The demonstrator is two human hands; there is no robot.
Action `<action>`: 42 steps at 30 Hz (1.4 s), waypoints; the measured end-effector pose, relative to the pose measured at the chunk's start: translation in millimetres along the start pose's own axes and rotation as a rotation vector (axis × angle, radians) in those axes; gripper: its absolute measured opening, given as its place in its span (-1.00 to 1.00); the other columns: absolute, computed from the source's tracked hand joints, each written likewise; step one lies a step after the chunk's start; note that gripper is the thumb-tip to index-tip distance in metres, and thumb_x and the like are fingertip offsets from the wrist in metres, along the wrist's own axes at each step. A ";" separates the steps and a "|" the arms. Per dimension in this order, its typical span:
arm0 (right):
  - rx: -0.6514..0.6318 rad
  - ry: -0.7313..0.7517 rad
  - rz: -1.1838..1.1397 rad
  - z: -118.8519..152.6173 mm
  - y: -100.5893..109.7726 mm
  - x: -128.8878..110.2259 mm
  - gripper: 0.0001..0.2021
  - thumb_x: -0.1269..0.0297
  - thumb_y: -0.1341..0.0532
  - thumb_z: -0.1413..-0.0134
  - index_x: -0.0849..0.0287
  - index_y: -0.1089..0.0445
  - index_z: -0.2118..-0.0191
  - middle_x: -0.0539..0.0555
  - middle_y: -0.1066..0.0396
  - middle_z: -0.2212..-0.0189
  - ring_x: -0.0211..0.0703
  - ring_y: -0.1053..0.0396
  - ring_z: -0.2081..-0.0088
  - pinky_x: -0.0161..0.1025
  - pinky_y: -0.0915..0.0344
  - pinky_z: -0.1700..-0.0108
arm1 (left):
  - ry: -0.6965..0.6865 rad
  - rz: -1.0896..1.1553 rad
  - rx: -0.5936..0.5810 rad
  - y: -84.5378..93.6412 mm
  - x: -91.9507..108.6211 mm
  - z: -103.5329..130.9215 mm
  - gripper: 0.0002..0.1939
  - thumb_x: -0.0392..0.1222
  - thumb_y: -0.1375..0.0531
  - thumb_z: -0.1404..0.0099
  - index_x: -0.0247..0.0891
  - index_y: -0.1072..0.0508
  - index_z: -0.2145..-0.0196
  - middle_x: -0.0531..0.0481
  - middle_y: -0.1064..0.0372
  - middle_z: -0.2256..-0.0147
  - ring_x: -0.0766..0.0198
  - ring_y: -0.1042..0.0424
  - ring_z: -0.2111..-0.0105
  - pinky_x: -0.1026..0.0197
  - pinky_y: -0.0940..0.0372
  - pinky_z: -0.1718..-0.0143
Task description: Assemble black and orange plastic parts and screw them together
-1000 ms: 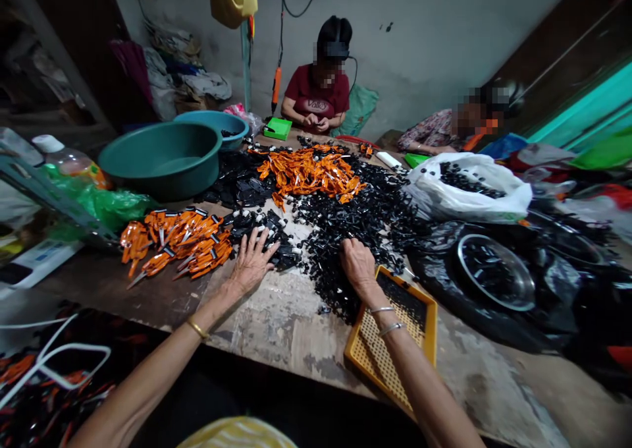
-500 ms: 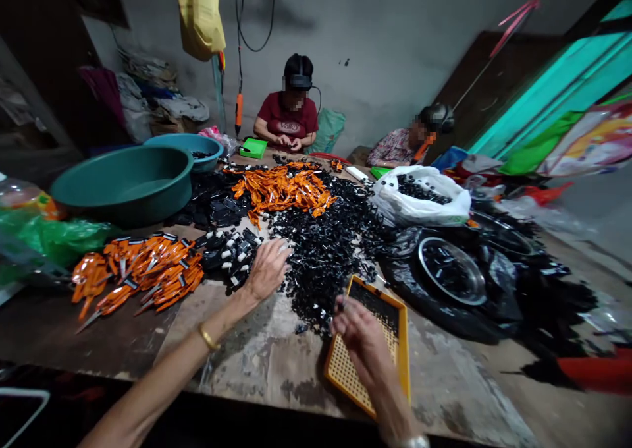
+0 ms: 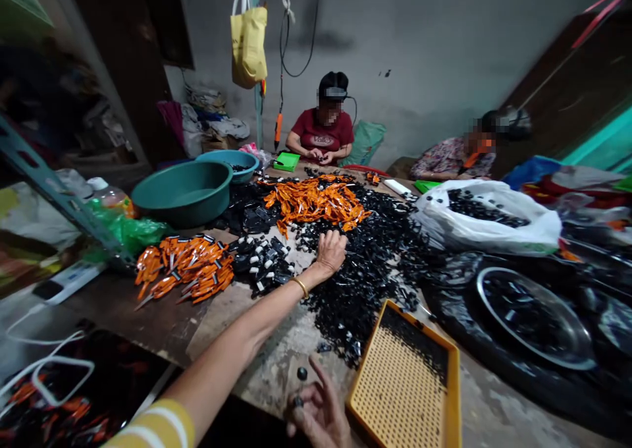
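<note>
My left hand (image 3: 331, 250) reaches across the table into a heap of small black plastic parts (image 3: 365, 270). Its fingers curl downward and their tips are hidden, so whatever they grip cannot be seen. Low in view, by the table's front edge, my right hand (image 3: 318, 412) is turned partly palm up, one finger stretched out. A small round black part (image 3: 297, 402) sits in its bent fingers. Just above them is another black part (image 3: 302, 373); whether it touches the hand is unclear. To the right lies a yellow tray (image 3: 354, 395) with a perforated grid and tiny black pieces.
Orange parts lie in a middle pile (image 3: 316, 201) and a left pile (image 3: 185, 267). Beside them are black-and-white pieces (image 3: 261, 260), a green basin (image 3: 182, 194), a white bag (image 3: 484, 227) and a metal bowl (image 3: 536, 316). Two people (image 3: 323, 128) sit across the table.
The view has swung left. My left hand has moved from beside the black-and-white pieces onto the black heap. My right hand has left the tray and come back toward the table's front edge.
</note>
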State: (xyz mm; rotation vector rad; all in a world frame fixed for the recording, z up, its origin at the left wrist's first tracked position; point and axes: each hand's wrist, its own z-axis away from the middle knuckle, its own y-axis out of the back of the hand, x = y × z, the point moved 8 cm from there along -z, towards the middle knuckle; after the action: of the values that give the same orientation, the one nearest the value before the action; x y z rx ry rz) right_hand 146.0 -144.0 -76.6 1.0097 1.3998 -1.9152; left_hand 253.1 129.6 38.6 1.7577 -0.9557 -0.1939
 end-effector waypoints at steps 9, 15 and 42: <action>-0.005 0.052 -0.073 -15.9 -17.9 -18.9 -0.36 0.13 -0.46 0.26 0.02 -0.27 -0.01 -0.08 -0.38 0.47 -0.24 -0.36 0.64 -0.26 -0.34 0.60 | 0.030 0.130 -0.007 21.1 -13.6 8.0 -0.94 -0.26 -0.16 -0.27 -0.23 -0.38 0.26 -0.03 -0.36 0.25 0.20 -0.27 0.17 0.18 -0.17 0.12; -0.007 0.051 -0.104 -27.5 -27.6 -13.5 -0.36 -0.01 -0.48 0.37 0.10 -0.29 0.11 -0.14 -0.32 0.59 -0.29 -0.30 0.67 -0.34 -0.27 0.67 | -0.003 0.172 -0.034 20.0 -14.3 5.2 -0.74 -0.30 -0.22 -0.18 -0.21 -0.38 0.13 -0.08 -0.30 0.11 0.12 -0.20 0.05 0.11 -0.15 0.06; 0.144 0.635 0.793 -4.5 -8.7 -125.5 -0.52 0.12 -0.35 0.05 0.00 -0.33 -0.03 0.12 -0.32 0.12 -0.02 -0.33 0.17 -0.09 -0.33 0.12 | 0.352 1.134 -0.328 48.6 -33.7 57.9 -0.77 -0.10 -0.20 -0.12 -0.32 -0.41 0.32 0.06 -0.34 0.48 0.44 -0.29 0.66 0.40 -0.09 0.69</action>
State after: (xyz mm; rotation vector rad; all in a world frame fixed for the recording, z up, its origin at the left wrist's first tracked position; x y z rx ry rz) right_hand 210.9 -136.6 31.1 1.9932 0.9078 -1.1458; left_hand 174.3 105.4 46.0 0.7246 -1.4010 0.6302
